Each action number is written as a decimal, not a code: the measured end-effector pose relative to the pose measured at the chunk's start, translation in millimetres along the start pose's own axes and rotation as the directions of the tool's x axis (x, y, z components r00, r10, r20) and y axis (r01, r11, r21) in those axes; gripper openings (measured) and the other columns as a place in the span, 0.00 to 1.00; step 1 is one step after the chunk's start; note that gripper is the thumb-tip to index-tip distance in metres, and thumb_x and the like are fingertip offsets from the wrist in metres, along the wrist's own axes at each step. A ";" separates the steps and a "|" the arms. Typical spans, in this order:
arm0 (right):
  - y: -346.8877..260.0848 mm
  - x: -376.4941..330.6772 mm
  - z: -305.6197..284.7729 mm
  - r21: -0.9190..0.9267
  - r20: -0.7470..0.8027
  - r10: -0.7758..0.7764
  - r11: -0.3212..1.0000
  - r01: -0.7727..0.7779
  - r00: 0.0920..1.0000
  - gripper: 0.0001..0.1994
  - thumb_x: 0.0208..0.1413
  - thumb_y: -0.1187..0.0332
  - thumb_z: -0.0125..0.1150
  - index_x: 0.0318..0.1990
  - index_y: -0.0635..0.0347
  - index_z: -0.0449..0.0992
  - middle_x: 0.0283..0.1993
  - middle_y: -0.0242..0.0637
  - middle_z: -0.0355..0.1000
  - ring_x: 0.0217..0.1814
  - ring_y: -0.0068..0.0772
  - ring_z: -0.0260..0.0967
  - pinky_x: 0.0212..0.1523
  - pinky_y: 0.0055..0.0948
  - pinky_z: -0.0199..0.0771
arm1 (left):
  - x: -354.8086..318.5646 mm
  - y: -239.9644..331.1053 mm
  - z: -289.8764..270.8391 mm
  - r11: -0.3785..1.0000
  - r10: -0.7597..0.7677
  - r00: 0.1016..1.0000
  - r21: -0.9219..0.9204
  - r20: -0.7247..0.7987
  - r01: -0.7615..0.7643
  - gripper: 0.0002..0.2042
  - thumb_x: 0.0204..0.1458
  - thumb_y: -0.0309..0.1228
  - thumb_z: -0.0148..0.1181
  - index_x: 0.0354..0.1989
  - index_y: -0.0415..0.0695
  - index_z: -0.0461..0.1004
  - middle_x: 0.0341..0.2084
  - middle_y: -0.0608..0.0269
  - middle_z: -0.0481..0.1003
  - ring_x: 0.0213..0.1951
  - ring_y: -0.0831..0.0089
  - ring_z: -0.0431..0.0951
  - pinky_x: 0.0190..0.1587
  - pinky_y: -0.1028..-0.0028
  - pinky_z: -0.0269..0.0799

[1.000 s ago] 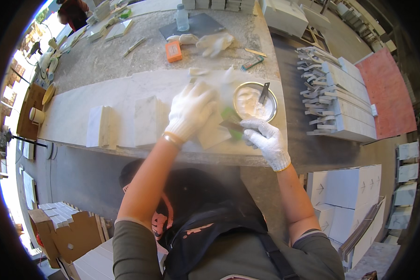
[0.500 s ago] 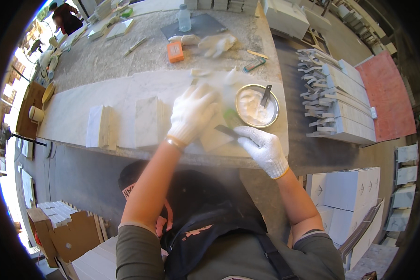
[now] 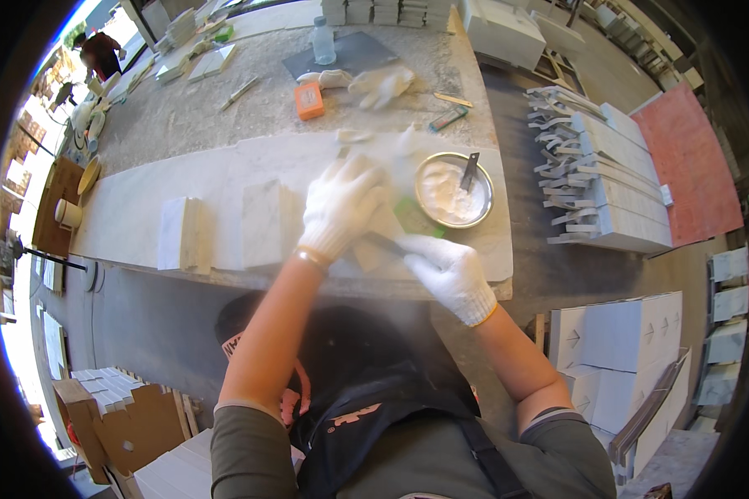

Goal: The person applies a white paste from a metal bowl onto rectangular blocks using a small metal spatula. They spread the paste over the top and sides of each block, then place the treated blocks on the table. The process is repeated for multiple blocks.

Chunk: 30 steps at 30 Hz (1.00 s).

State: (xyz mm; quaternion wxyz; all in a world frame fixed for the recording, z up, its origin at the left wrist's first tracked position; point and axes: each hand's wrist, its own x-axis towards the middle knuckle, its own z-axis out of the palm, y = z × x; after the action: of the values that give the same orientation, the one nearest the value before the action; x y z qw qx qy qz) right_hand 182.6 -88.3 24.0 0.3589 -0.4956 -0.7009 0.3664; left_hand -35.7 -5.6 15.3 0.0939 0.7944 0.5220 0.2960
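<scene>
My left hand (image 3: 341, 204), in a white knit glove, is closed over a pale stone tile (image 3: 373, 256) at the front of the bench; its fingertips are partly hidden. My right hand (image 3: 451, 279), gloved too, grips a dark flat putty knife (image 3: 381, 242), its blade against or just above the tile beside my left hand. Right of the hands stands a round tin of whitish paste (image 3: 449, 193) with a dark spatula (image 3: 469, 171) in it. A green patch (image 3: 418, 218) shows between the tin and my right hand.
Stacked tiles (image 3: 179, 234) and another stack (image 3: 264, 224) stand left. Farther back are an orange box (image 3: 310, 101), loose gloves (image 3: 380, 86), a clear bottle (image 3: 324, 46) and a knife (image 3: 448, 117). Strapped slabs (image 3: 612, 175) stand right, white boxes (image 3: 616, 341) below. Another person (image 3: 101, 55) is far left.
My right hand has moved left and slightly down, bringing the putty knife's blade over the tile by my left hand. My left hand has hardly moved.
</scene>
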 end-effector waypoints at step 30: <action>33.3 6.9 -0.1 0.020 0.125 0.054 0.998 -0.057 0.991 0.11 0.55 0.77 0.67 0.46 0.64 0.86 0.40 0.47 0.85 0.38 0.36 0.84 0.42 0.31 0.82 | -7.7 -10.6 17.6 0.999 0.013 0.992 0.038 -0.127 -0.008 0.12 0.57 0.41 0.62 0.48 0.57 0.79 0.49 0.65 0.75 0.54 0.58 0.77 0.50 0.58 0.76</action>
State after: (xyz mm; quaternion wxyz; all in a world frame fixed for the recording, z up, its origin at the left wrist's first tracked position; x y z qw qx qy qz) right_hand 195.3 -73.6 -3.9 0.3099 -0.4871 -0.7035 0.4145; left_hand -36.0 -5.0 -6.7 0.0439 0.7784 0.5282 0.3364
